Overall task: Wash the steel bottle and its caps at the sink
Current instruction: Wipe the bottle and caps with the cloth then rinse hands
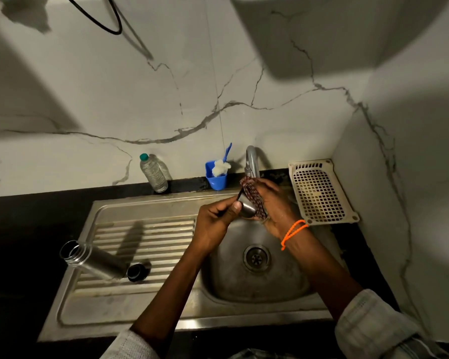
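Head view, nearest first: two pale sleeves (373, 330) at the bottom edge, bare forearms reaching up over a stainless steel sink (130, 304) set in a black desk (24, 229). On the sink's ribbed drainboard, toward its left edge, the steel bottle (94, 259) lies on its side, a brushed metal cylinder with its open threaded mouth pointing left. Touching its base, a small black cap (136, 272) sits with its hollow side showing. To the right the round basin dips to a perforated metal drain (256, 257).

Above the far rim of the basin the hands meet. The left hand (213, 224) has its fingers curled round a small steel cap (246, 211), cup-shaped and smooth, thumb pressed on its side. The right hand (275, 206), an orange thread (293, 233) looped at its wrist, has its fingers wrapped round a dark reddish mesh scrubber (252, 193) pressed against that cap.

Just behind the hands stands a curved chrome tap (253, 160), its base hidden by them. Along the desk's far edge: a blue plastic cup (217, 177) holding white fluffy stuff and a blue handle, a clear ribbed plastic bottle (153, 172) with a green lid, and in the far right corner a cream plastic grid tray (322, 190). Behind rises a white veined marble wall (166, 86).
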